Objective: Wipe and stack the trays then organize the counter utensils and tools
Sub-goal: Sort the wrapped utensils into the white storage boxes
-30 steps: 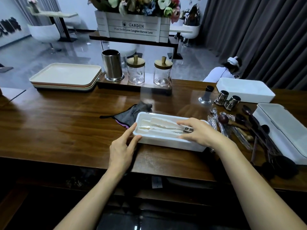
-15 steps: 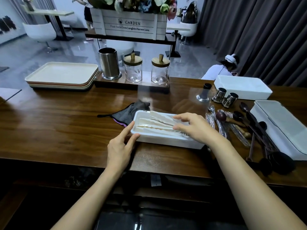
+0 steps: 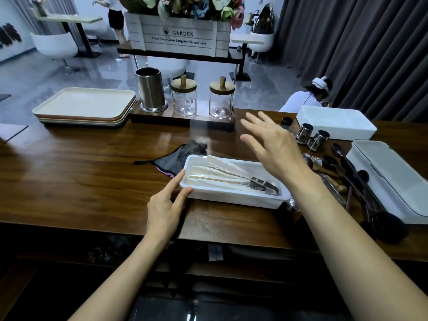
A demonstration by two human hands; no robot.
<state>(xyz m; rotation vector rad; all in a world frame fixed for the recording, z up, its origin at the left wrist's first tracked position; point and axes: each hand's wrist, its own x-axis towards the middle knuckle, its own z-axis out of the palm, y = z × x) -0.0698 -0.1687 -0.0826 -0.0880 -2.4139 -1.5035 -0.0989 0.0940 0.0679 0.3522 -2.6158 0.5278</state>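
Two straight fingers (image 3: 177, 183) of the left hand (image 3: 165, 205) touch the left end of a white rectangular plastic bin (image 3: 231, 196) near the tabletop's (image 3: 81, 170) front edge; white plastic tongs (image 3: 220, 176) lie inside, left to right. The right hand (image 3: 273, 147) hovers above, fingers spread wide, empty, nearer the dark wooden spoons (image 3: 347, 167) rightward. A white wooden crate (image 3: 178, 38) reads "GARDEN".

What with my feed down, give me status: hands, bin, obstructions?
Left hand open, fingers touching left end of white bin. Right hand open, hovering over bin, empty. Tongs lie inside. Grey cloth just behind bin.
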